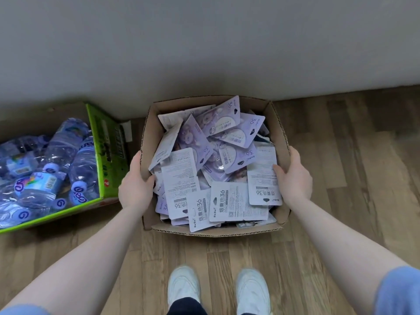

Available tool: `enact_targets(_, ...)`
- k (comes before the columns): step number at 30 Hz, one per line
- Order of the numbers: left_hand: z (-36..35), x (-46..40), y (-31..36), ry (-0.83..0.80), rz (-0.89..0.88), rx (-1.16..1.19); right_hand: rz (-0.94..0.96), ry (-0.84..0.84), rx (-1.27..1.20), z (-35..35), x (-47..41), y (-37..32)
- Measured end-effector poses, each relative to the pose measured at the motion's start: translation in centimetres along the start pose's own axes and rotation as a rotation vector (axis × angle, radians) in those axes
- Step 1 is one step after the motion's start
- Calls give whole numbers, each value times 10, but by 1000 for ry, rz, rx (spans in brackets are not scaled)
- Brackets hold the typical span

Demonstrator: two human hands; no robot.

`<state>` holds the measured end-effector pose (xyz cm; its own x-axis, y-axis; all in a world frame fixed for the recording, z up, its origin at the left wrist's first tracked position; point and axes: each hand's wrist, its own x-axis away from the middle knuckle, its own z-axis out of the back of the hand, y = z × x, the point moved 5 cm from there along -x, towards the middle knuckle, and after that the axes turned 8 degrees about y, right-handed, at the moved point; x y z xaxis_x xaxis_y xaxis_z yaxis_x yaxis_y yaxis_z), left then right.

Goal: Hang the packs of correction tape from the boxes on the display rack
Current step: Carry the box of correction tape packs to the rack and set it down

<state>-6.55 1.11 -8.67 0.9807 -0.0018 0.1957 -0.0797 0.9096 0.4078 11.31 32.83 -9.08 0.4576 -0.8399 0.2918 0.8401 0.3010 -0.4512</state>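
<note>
An open brown cardboard box (278, 123) stands on the wooden floor against a grey wall. It is heaped with several flat purple-and-white packs of correction tape (216, 160), lying at all angles. My left hand (135, 185) grips the box's left wall, thumb inside the rim and fingers outside. My right hand (293, 176) grips the right wall the same way, its thumb lying on a white pack. No display rack is in view.
A green carton (106, 146) of shrink-wrapped water bottles (56, 160) sits on the floor just left of the box, close to my left hand. Bare wooden floor (352, 155) stretches to the right. My two white shoes (218, 289) stand in front of the box.
</note>
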Motion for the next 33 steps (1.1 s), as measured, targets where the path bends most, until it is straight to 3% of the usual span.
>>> enact_targets(9, 10, -2, 9, 30, -63, 27, 36, 49, 48, 9, 1, -5)
enact_targets(15, 49, 10, 31, -9, -94, 24, 0, 78, 28, 50, 25, -7)
enact_targets(33, 332, 94, 192, -53, -184, 197, -48, 298, -75, 371, 150, -111)
